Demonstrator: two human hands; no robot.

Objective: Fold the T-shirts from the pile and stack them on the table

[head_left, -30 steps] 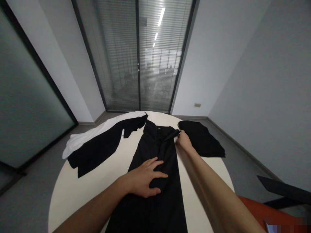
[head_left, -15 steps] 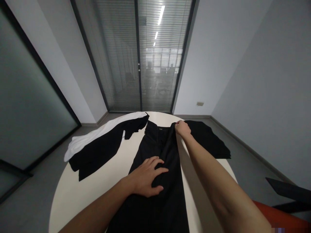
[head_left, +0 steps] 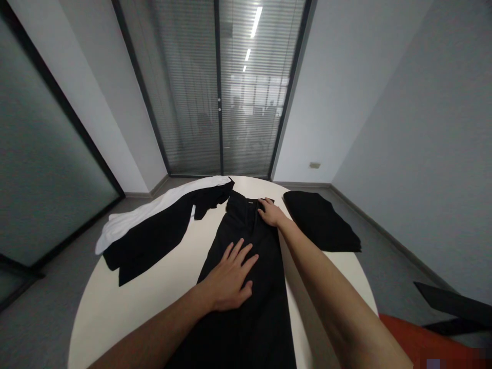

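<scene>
- Head view: lay black trousers [head_left: 246, 266] lengthwise down the middle of the round white table [head_left: 126, 302], long axis running straight away from the wearer, waistband at the far end.
- Rested left hand [head_left: 229, 277] flat on the mid-leg cloth, fingers spread apart, gripping nothing.
- Reached right hand [head_left: 270, 211] further out to the waistband, fingers laid open on the fabric, nearer that far end than the left.
- Sat a folded black garment [head_left: 321, 221] just right of the waistband; spread black [head_left: 154, 237] and white clothing [head_left: 154, 209] to the left.
- Showed a small tag at the waistband, too tiny to read; no other writing legible.
</scene>
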